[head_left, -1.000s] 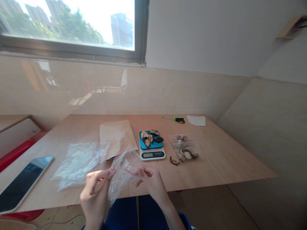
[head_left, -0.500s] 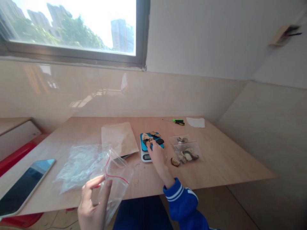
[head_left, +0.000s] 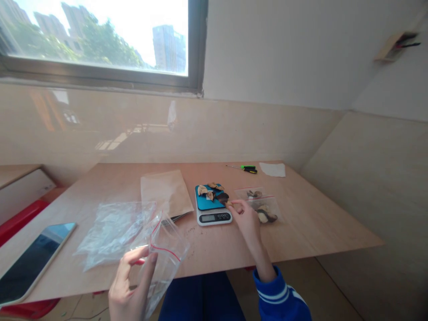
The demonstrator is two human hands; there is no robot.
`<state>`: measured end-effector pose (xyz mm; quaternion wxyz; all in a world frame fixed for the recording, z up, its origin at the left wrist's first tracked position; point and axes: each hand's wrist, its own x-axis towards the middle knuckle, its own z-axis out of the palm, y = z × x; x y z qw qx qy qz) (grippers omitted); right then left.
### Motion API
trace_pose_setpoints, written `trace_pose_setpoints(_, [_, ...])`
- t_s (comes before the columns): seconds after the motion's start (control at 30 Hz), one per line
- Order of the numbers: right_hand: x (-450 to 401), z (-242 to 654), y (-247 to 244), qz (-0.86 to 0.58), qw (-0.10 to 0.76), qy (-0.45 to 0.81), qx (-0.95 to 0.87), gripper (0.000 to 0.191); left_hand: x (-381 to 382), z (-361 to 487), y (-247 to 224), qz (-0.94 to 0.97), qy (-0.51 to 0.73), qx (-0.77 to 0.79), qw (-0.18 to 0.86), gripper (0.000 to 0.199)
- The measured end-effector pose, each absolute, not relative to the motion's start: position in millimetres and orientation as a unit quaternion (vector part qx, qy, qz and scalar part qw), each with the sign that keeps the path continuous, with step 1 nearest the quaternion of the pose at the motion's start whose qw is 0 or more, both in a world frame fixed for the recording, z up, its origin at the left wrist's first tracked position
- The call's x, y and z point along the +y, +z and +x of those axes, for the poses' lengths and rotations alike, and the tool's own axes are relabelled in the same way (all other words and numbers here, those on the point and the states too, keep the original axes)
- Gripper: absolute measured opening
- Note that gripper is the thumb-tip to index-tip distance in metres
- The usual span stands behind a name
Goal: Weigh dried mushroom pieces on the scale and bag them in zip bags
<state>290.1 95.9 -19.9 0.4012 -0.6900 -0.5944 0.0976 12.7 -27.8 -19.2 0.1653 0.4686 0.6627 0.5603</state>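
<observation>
My left hand (head_left: 132, 278) is closed on a clear zip bag (head_left: 167, 258) with a red seal line, held over the table's front edge. A small dried mushroom piece (head_left: 229, 203) is pinched between the fingertips of my right hand (head_left: 245, 218), at the right edge of a kitchen scale (head_left: 214, 218). On the scale's blue platform lie several dried mushroom slices (head_left: 203, 191), pale and dark brown. The digits on its display are too small to read. Right beside my right hand lie two zip bags (head_left: 274, 203) with mushroom slices inside; my hand partly covers them.
A brown paper sheet or envelope (head_left: 163, 191) lies left of the scale, with a dark metal tool (head_left: 180, 217) at its edge. Clear plastic bags (head_left: 110, 227) and a phone (head_left: 36, 261) are further left. Screwdrivers (head_left: 249, 169) and a white paper piece (head_left: 272, 169) lie at the back.
My right hand has moved right from the middle of the scale to its right edge, with a mushroom piece in its fingers. My left hand stays nearly still with the bag.
</observation>
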Motion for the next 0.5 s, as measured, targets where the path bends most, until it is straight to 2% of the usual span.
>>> trace_pose_setpoints(0.13, [95.7,330.8,-25.4,-0.743,0.344,0.056,-0.571,0.020,-25.2,17.0,-21.3,0.479,0.571,0.649,0.157,0.036])
trace_pose_setpoints(0.23, [96.2,338.0,-30.6,-0.747,0.294,0.073,-0.592,0.018,-24.1,22.6,-20.8,0.501,0.585,0.622,0.143,0.029])
trace_pose_setpoints(0.33, [92.4,335.5,-37.9,-0.722,0.313,0.098,-0.609,0.022,-25.3,26.0,-19.8,0.507,0.589,0.612,0.146,0.026])
trace_pose_setpoints(0.5, [73.5,337.5,-58.8,-0.678,0.365,0.072,-0.634,0.027,-27.4,24.7,-21.7,0.492,0.585,0.627,0.153,0.031])
